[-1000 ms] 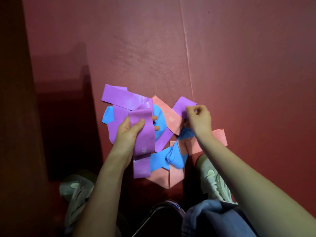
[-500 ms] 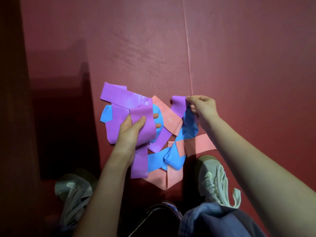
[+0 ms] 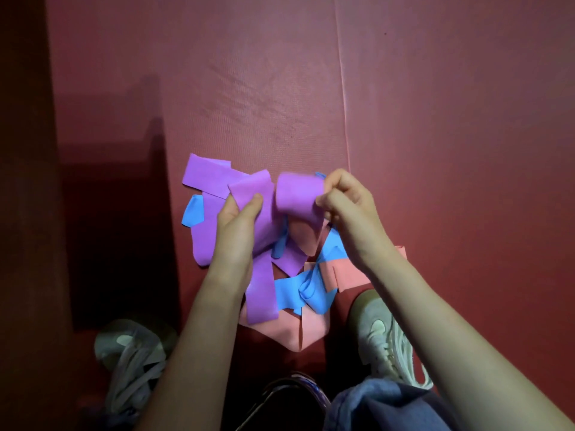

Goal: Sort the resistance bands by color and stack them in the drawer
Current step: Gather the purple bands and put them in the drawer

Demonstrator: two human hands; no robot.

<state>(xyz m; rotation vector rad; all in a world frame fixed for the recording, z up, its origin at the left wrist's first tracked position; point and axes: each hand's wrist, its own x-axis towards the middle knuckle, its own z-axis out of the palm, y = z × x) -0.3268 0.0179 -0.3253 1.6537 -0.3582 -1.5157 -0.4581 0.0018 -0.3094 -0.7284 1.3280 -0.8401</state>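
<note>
**Head camera: pulling the purples out of the tangle**

My left grip (image 3: 236,225) is curled round one purple band (image 3: 261,293). The thumb presses it against my fingers and its tail hangs down over the heap. My right grip (image 3: 348,206) pinches a second purple band (image 3: 295,194) by its edge, raised just beside the first, with its loop bowed open and blurred. The other bands lie tangled on the red mat (image 3: 249,88) between my shoes (image 3: 382,331): blue bands (image 3: 289,290) threaded through pink bands (image 3: 286,331), with more purple at the left. No drawer is in sight.

To do this well, I think I should lay the raised band flat on the one in my left grip, edges matched, and clamp both under the thumb. That way one hand carries the growing purple stack and the other stays free to pick. I would lift slowly, because a sliver of blue shows just behind the raised band and may drag along.

The bands are thin, wide, matte strips, limp enough to fold and curl, and probably clingy against each other. The mat is finely ribbed, with a pale seam running down it.
</note>
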